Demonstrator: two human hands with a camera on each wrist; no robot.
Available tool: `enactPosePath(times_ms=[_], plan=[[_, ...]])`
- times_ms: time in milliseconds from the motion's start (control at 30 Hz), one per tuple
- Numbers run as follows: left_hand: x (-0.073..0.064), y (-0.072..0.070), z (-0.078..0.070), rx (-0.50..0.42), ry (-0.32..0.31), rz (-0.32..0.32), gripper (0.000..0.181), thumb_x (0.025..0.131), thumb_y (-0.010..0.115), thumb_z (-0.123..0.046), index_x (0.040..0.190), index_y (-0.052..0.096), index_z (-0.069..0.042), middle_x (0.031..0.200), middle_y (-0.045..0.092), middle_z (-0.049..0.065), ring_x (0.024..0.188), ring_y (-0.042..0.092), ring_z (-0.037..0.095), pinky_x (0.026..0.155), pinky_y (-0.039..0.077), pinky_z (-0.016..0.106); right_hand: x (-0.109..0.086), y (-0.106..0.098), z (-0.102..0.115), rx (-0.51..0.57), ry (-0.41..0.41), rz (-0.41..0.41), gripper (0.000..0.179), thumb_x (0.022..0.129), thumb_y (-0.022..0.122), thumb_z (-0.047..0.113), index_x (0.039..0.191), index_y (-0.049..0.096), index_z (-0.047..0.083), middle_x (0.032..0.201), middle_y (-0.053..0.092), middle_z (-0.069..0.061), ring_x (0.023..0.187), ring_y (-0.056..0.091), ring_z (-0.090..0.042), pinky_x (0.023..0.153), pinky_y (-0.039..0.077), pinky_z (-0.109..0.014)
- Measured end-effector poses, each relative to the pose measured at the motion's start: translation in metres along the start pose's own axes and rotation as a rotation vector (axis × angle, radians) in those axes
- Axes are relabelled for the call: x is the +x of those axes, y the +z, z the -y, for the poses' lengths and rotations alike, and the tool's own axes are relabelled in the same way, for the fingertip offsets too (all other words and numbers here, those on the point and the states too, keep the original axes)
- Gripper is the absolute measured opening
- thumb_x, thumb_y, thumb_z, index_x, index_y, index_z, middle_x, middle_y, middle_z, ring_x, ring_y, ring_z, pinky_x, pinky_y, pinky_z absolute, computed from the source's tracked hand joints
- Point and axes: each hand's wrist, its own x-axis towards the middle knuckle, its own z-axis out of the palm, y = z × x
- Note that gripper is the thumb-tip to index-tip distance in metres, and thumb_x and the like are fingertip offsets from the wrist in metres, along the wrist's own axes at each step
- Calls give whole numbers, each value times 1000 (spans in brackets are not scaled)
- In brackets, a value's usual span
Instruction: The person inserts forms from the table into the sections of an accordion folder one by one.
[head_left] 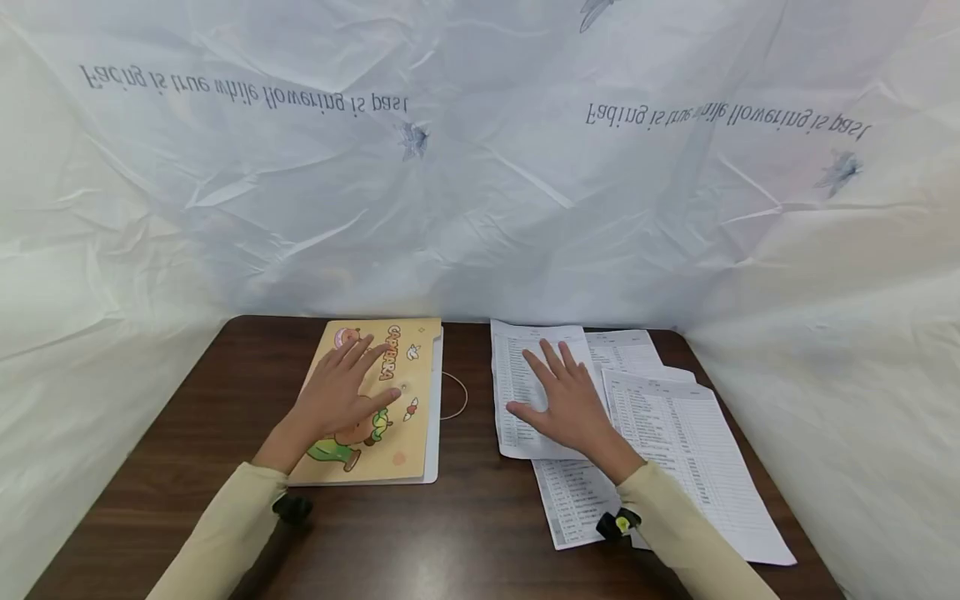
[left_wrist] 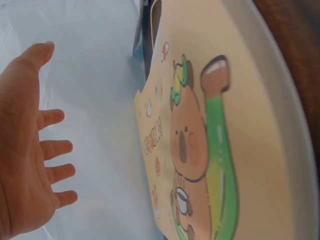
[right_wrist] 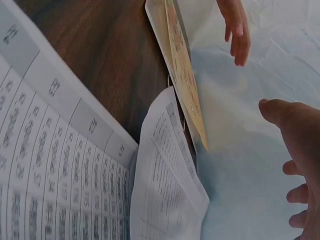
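Two bare hands: From my remote seat I see both, backs up, reaching away from the wearer above a dark wooden table (head_left: 420, 542).
Left hand (head_left: 341, 396): I find the fingers extended and spread, the thumb angled out toward the other hand; it holds nothing, and the left wrist view shows a gap between palm and cover.
Folder (head_left: 408, 429): It lies flat beneath the left fingers, yellow, with cartoon animals and the lettering "CAPYBARA" near the fingertips; a white layer shows past its edge, beyond the thumb.
Cord loop (head_left: 467, 393): I see it curve out from that edge, past the left thumb tip, on the side of the right hand.
Right hand (head_left: 566, 396): Fingers straight and fanned, thumb pointing toward the folder; they grip nothing, and my right wrist view shows them raised clear of the paper.
Top sheet (head_left: 513, 375): Printed with a table of text, directly below the right fingers, slightly buckled.
Other sheets (head_left: 690, 458): They overlap one another, some to the right of the little finger, one reaching back below the palm toward the wrist.
White cloth (head_left: 480, 233): Wrinkled, printed with words and flowers, it rises beyond all the fingertips.
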Motion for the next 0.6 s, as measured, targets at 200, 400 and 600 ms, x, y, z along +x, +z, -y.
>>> enactPosePath(times_ms=[200, 400, 600], plan=[[12, 0, -2, -34, 65, 8, 82, 95, 56, -65, 156, 43, -12, 162, 34, 19, 149, 28, 44, 118, 22, 60, 10, 15, 10, 58, -94, 21, 88, 91, 59, 68, 160, 35, 18, 167, 25, -14, 156, 13, -38, 114, 24, -69], [23, 5, -6, -95, 163, 64, 74, 94, 62, -59, 152, 49, -15, 160, 40, 15, 145, 37, 42, 114, 28, 63, 20, 32, 20, 97, -160, 51, 87, 91, 58, 69, 159, 38, 19, 166, 28, -11, 156, 17, -34, 116, 26, -63], [33, 13, -10, -89, 222, 101, 72, 93, 63, -60, 148, 54, -14, 153, 49, 14, 143, 42, 39, 115, 30, 61, 29, 43, 33, 100, -198, 89, 84, 91, 60, 67, 157, 42, 18, 165, 31, -11, 154, 22, -34, 117, 28, -59]])
